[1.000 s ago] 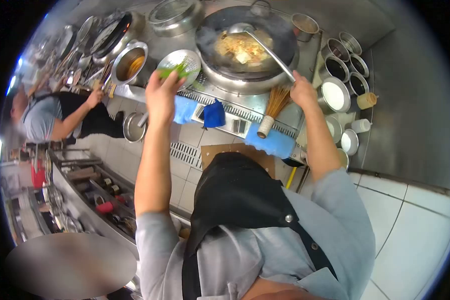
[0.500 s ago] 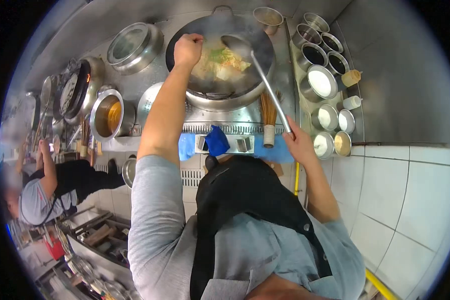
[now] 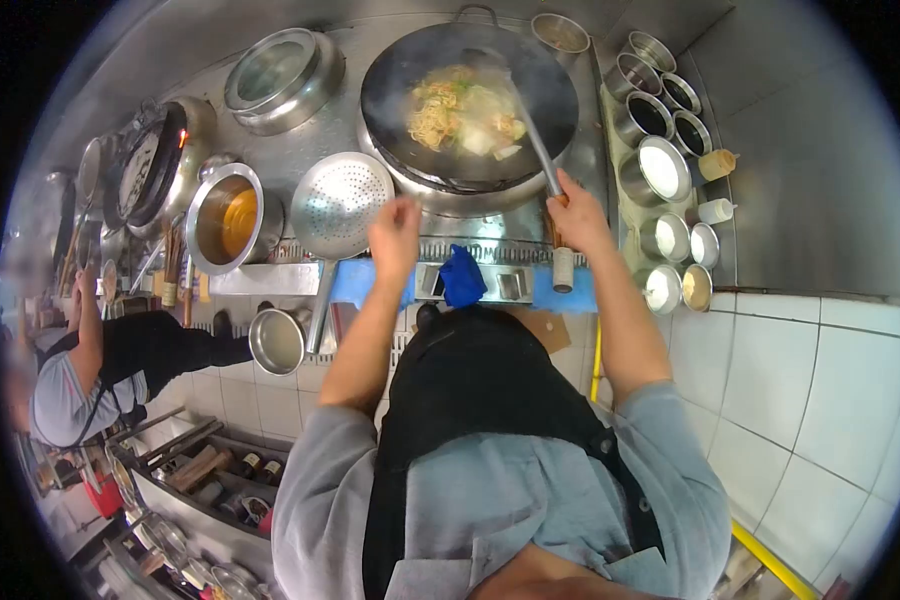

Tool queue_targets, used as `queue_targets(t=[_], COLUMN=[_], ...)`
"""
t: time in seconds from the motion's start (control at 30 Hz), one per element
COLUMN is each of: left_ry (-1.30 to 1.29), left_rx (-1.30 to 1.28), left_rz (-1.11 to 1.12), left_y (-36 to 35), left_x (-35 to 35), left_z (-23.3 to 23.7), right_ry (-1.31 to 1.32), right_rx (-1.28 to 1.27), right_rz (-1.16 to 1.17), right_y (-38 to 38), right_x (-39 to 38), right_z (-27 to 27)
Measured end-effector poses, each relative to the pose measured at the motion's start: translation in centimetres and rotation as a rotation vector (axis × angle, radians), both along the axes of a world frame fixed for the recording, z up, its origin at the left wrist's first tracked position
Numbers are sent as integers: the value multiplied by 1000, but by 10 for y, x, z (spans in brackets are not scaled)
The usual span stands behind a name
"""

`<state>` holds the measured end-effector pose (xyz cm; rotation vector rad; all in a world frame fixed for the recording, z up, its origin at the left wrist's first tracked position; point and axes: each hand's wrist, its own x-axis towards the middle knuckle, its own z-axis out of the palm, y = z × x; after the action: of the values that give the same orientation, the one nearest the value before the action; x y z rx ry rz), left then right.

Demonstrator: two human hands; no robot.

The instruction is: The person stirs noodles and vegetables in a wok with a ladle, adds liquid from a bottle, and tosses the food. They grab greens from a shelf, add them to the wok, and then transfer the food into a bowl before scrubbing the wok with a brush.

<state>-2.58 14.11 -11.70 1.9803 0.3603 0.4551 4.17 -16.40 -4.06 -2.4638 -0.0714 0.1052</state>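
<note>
My right hand [image 3: 576, 214] is closed around the long metal handle of a ladle [image 3: 535, 135], whose bowl reaches into the far side of the wok, blurred by steam. Noodles with pale cabbage-like pieces and bits of green [image 3: 460, 112] lie in the middle of the black wok [image 3: 390, 85]. My left hand [image 3: 396, 240], slightly smeared by motion, hovers in front of the wok's near left side with its fingers curled in; nothing shows in it. Right beside it is a perforated strainer [image 3: 340, 200], its handle pointing toward me.
Left of the strainer stands a pot of orange-brown liquid [image 3: 232, 228]; a lidded pot [image 3: 282, 80] is farther back. Seasoning containers [image 3: 663, 168] and squeeze bottles line the right side. A blue cloth [image 3: 462, 278] hangs at the stove front. Another person [image 3: 100, 370] works at far left.
My left hand has drawn back from above the wok toward me. The ladle has shifted over the food, my right hand has risen slightly, and the view has moved, showing more of the strainer.
</note>
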Motion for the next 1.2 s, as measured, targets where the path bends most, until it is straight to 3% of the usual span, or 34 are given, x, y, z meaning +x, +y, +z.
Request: queue_targets(t=[0.07, 0.13, 0.2, 0.23, 0.3, 0.37, 0.4, 0.47, 0.5, 0.57, 0.63, 0.67, 0.7, 0.77, 0.8, 0.83, 0.9, 0.97, 1.0, 1.03, 1.1, 1.13, 1.17, 1.2], left_ry=[101, 196, 345, 347, 353, 263, 289, 324, 280, 236, 221, 262, 255, 55, 70, 72, 37, 62, 91, 117, 149, 138, 132, 142], left_rx=[-23, -64, 259, 260, 501, 584, 615, 655, 646, 633, -214, -466, -464, -1220, -1362, -1357, -1468, -1462, -1451, -1435, -1361, -1371, -1380, -1355], left_rz=[-33, -45, -203, -189, -139, -165, -150, -140, -174, -210, -100, -118, -108, -44, -76, -78, -143, -79, -220, -363, -332, -208, -79, -150], left_y=[-13, -29, -44, -50, -62, -72, -82, -93, -97, -106, -108, -100, -96, -90, -80, -83, -93, -90, -85, -81, -79, -79, -79, -70], left_x=[-49, -66, -84, -87, -80, -78, -76, -80, -80, -84, -101, -110, -115, -127, -129, -127, -113, -94, -82, -70, -44, -32, -21, -3], left_z=[-35, -40, -42, -44, -52, -61, -59, -55, -54, -48, -31, -30, -22, -2, -17, -10, 12, -5, -14, -13, -2, 15, 24, 24], right_ry=[34, 294, 180, 60, 80, 412, 408, 44, 42, -13, -27, 78, 179, 120, 61, 60, 356, 424, 489, 481, 180, 88, 95, 124], right_rx=[-31, 297, 263, 244, 184, 268, 274, -84, -76, -301, -302, -196, -91, 63, 218, 224, 447, 516, 574, 576, 275, 205, 193, 188], right_rz=[77, 58, 77, 78, 73, 22, 29, 378, 377, 494, 494, 449, 406, 324, 225, 222, -63, -16, 48, 36, 226, 223, 208, 199], right_y=[-10, -26, -33, -30, -18, -8, -14, -30, -41, -74, -111, -128, -135, -135, -131, -116, -73, -67, -68, -72, -85, -88, -92, -95], right_x=[-9, -12, 5, 17, 51, 67, 71, 69, 64, 43, 26, 18, 14, 4, 2, -3, -10, -7, -6, -13, -40, -60, -78, -93], right_z=[0, 2, -16, -19, -10, 4, 2, -6, -2, 19, 26, 28, 31, -11, -25, -19, 2, -5, -8, -10, -11, -4, 6, 20])
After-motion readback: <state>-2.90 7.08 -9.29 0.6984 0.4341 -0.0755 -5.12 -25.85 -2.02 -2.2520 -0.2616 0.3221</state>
